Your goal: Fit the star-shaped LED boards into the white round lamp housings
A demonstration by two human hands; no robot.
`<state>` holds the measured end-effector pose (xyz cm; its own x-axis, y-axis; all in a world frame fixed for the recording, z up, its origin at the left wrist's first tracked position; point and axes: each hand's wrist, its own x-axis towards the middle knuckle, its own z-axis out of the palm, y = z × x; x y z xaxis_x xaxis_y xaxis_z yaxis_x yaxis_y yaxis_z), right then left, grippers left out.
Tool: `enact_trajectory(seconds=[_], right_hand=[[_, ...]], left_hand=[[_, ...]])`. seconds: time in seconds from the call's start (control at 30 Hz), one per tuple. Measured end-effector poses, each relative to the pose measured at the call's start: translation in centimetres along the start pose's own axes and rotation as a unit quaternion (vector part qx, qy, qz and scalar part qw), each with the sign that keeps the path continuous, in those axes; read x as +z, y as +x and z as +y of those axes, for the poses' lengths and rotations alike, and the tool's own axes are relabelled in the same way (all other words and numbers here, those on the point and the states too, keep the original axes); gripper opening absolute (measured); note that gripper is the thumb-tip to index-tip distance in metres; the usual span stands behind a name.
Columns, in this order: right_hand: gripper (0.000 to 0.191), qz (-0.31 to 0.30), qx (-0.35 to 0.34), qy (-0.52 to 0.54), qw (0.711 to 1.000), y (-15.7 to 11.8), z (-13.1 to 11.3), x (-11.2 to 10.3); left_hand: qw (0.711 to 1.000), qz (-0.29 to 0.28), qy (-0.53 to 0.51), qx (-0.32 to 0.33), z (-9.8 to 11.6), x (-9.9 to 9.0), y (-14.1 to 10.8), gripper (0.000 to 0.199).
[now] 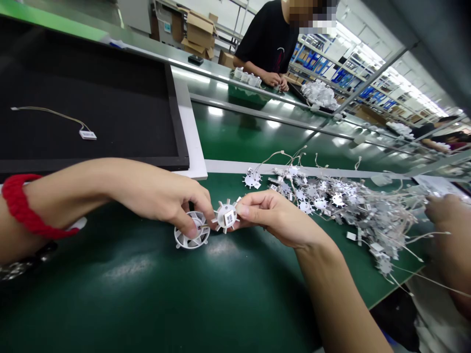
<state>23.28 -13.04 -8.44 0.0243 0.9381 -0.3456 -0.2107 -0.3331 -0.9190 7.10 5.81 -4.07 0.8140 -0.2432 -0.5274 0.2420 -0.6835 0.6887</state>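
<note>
My left hand [165,196] is closed on a round white fan frame [192,240] with curved blades, thumb on its hub, just above the green table [147,304]. Right beside it, my right hand [274,213] pinches a white star-shaped piece [226,216] by its right edge. That piece has short spokes around its rim and a small square label with a printed code facing up. The left fingertips are close to the star-shaped piece; whether they touch it I cannot tell.
A heap of star-shaped pieces with wires [331,196] lies to the right, another person's blurred hand [449,215] beyond it. At the left, a black tray [180,142] holds a wired part [88,134]. Across the table, a person in black [270,39] handles small parts.
</note>
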Motion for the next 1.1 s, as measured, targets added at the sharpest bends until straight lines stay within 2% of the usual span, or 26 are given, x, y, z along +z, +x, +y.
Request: enact_trajectory(seconds=[0.17,0.3,0.37,0.43,0.47,0.57,0.63,0.8,0.93,1.1], right_hand=[[0.026,-0.006,0.026,-0.019,0.999,-0.4,-0.5,0.1],[0.035,0.001,0.056,-0.020,0.998,-0.1,-0.3,1.2],[0.037,0.006,0.061,-0.033,0.998,0.3,0.1,2.1],[0.038,0.002,0.062,-0.033,0.998,0.7,0.4,2.9],[0.039,0.003,0.059,-0.028,0.998,0.9,0.5,3.3],[0.042,0.022,0.043,-0.016,0.999,1.3,0.8,4.1],[0.044,0.038,0.039,-0.015,0.998,1.5,0.8,4.4],[0.042,0.060,0.054,-0.046,0.996,1.5,0.9,4.6],[0.042,0.046,0.075,-0.070,0.994,1.4,1.0,4.4],[0.040,0.020,0.083,-0.110,0.990,1.3,1.1,4.2]], left_hand=[[1.000,-0.008,-0.012,-0.011,-0.6,0.0,0.3,0.029],[0.998,-0.032,-0.035,0.051,-1.7,0.2,0.8,0.027],[0.995,-0.049,-0.057,0.066,-2.3,-0.1,0.7,0.040],[0.996,-0.044,-0.064,0.041,-2.6,-0.6,0.0,0.058],[0.998,-0.026,-0.057,0.024,-2.6,-0.9,-0.4,0.060],[0.997,0.065,-0.030,0.001,-2.1,-1.8,-1.8,0.045],[0.995,0.092,-0.030,0.011,-1.7,-2.2,-2.4,0.037],[0.998,0.046,-0.035,0.015,-0.7,-1.8,-2.2,0.033],[0.997,0.026,-0.067,0.004,-0.3,-1.2,-1.7,0.023],[0.997,0.017,-0.067,-0.017,-0.1,-1.0,-1.6,0.022]])
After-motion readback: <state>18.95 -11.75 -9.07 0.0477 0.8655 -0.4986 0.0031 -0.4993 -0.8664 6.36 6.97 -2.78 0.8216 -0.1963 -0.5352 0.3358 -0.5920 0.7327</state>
